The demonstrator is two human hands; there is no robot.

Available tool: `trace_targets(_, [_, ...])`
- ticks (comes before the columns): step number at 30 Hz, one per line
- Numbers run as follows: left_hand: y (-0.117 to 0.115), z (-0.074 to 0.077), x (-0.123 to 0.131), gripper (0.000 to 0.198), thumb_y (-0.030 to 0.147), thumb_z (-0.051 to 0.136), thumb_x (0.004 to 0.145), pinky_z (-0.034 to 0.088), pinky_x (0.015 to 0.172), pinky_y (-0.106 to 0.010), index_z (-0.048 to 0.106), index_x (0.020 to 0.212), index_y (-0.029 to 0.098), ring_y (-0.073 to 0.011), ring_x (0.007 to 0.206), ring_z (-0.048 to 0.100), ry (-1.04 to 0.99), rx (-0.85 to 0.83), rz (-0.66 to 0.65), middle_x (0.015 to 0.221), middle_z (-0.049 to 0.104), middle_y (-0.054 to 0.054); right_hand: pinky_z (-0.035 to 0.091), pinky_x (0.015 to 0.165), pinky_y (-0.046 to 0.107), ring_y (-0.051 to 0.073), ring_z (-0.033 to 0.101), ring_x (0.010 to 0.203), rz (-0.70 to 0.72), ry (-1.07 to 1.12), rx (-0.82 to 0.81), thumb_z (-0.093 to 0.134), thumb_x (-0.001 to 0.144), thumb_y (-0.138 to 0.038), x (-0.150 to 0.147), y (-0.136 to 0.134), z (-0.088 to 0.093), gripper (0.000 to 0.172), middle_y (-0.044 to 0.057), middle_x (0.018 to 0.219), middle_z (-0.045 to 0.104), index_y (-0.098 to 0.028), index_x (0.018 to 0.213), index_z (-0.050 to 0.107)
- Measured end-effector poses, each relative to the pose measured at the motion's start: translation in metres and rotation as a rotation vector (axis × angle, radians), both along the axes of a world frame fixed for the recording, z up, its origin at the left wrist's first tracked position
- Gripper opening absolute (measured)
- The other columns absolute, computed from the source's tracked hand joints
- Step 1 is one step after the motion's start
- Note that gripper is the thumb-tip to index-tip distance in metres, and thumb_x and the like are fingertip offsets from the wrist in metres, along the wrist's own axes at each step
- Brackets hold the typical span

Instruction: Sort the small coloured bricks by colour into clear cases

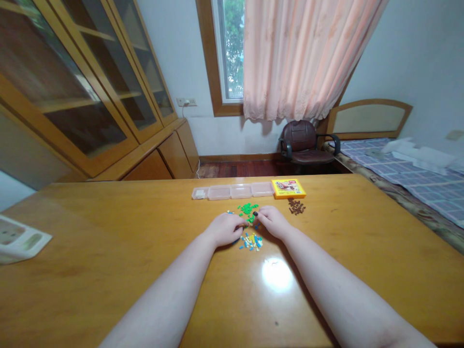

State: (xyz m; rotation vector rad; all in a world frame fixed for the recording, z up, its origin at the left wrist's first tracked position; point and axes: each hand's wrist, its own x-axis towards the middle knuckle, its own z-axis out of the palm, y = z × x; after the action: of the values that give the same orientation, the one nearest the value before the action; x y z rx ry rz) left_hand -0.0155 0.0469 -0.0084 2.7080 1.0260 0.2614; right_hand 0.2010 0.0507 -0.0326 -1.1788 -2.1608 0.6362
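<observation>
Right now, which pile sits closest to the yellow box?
The brown pile, just in front of the box; the green pile and mixed pile lie farther left.

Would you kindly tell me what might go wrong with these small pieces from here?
The green pieces lie loose near the left hand and right hand; a bump could scatter them. The mixed pile sits close by, so pieces might mingle. The brown pieces lie beside the box; shifting it might spread them.
</observation>
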Motion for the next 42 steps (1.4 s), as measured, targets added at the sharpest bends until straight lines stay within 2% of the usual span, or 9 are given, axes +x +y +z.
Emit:
trace_targets(10, [0.0003,0.0007,-0.0014,0.030,0.022,0.048,0.080,0.047,0.079,-0.028,0.070,0.100,0.027,-0.0177,0.085,0.064,0.010,-0.012,-0.034,0.093,0.071,-0.001,0.039,0.067,0.025,0.014,0.055,0.065,-0.004,0.036,-0.047,0.037,0.095,-0.034,-0.0002,0.0007,-0.0008,0.049,0.004,0.065,0.063,-0.016,0.064,0.071])
trace_targets(15, [0.0017,0.0003,-0.0025,0.028,0.021,0.049,0.080,0.046,0.080,-0.028,0.071,0.097,0.026,-0.0181,0.086,0.064,-0.007,0.008,0.052,0.094,0.072,0.000,0.037,0.062,0.025,0.014,0.053,0.062,-0.110,-0.019,-0.027,0.038,0.094,-0.034,-0.0003,-0.0001,0.0013,0.047,0.004,0.062,0.059,-0.015,0.062,0.068])
trace_targets(20, [0.0018,0.0020,-0.0032,0.028,0.022,0.049,0.080,0.046,0.077,-0.028,0.070,0.099,0.025,-0.0174,0.079,0.063,-0.043,0.019,0.086,0.089,0.072,-0.001,0.036,0.061,0.024,0.014,0.055,0.061,-0.051,-0.015,-0.073,0.039,0.093,-0.036,-0.0006,-0.0026,0.0034,0.047,0.004,0.061,0.062,-0.016,0.061,0.067])
trace_targets(23, [0.0015,0.0035,-0.0040,0.028,0.021,0.050,0.078,0.046,0.076,-0.028,0.069,0.098,0.024,-0.0176,0.079,0.063,-0.052,0.029,0.112,0.088,0.071,-0.002,0.033,0.057,0.024,0.014,0.053,0.057,-0.145,-0.034,-0.047,0.036,0.094,-0.041,-0.0003,-0.0032,0.0042,0.052,0.004,0.058,0.061,-0.015,0.060,0.065])
trace_targets(28, [-0.0002,0.0058,-0.0039,0.022,0.022,0.051,0.078,0.045,0.076,-0.026,0.070,0.088,0.023,-0.0163,0.080,0.062,-0.028,-0.034,-0.012,0.086,0.071,-0.001,0.030,0.055,0.024,0.013,0.049,0.054,-0.239,-0.102,-0.020,0.035,0.094,-0.042,-0.0011,-0.0018,0.0042,0.055,0.003,0.054,0.057,-0.015,0.054,0.061])
trace_targets(32, [-0.0005,0.0041,-0.0025,0.027,0.023,0.049,0.079,0.046,0.080,-0.027,0.070,0.096,0.025,-0.0174,0.085,0.063,0.005,-0.029,-0.026,0.092,0.071,0.000,0.033,0.059,0.024,0.014,0.053,0.061,-0.144,-0.104,-0.034,0.040,0.093,-0.037,-0.0023,-0.0011,0.0035,0.046,0.005,0.063,0.063,-0.015,0.062,0.066])
trace_targets(37, [0.0025,-0.0002,-0.0030,0.033,0.023,0.047,0.080,0.048,0.079,-0.029,0.068,0.106,0.027,-0.0189,0.089,0.064,0.030,0.015,0.088,0.100,0.071,-0.001,0.038,0.068,0.026,0.015,0.056,0.067,0.068,-0.040,-0.023,0.041,0.093,-0.033,-0.0018,-0.0025,0.0043,0.042,0.005,0.066,0.065,-0.017,0.068,0.071])
trace_targets(40, [0.0023,0.0010,-0.0035,0.032,0.021,0.048,0.079,0.047,0.077,-0.029,0.069,0.104,0.026,-0.0184,0.084,0.064,0.004,0.022,0.108,0.095,0.072,-0.002,0.039,0.068,0.027,0.015,0.055,0.064,0.032,0.023,-0.021,0.039,0.093,-0.034,-0.0006,-0.0034,0.0054,0.046,0.004,0.063,0.064,-0.016,0.064,0.069])
trace_targets(42, [0.0004,0.0039,-0.0027,0.032,0.020,0.047,0.079,0.047,0.079,-0.028,0.068,0.103,0.025,-0.0176,0.085,0.064,-0.022,0.009,0.050,0.095,0.071,-0.001,0.040,0.068,0.027,0.015,0.054,0.061,0.034,0.064,-0.018,0.038,0.093,-0.034,0.0002,-0.0038,0.0062,0.048,0.004,0.058,0.061,-0.016,0.058,0.067])
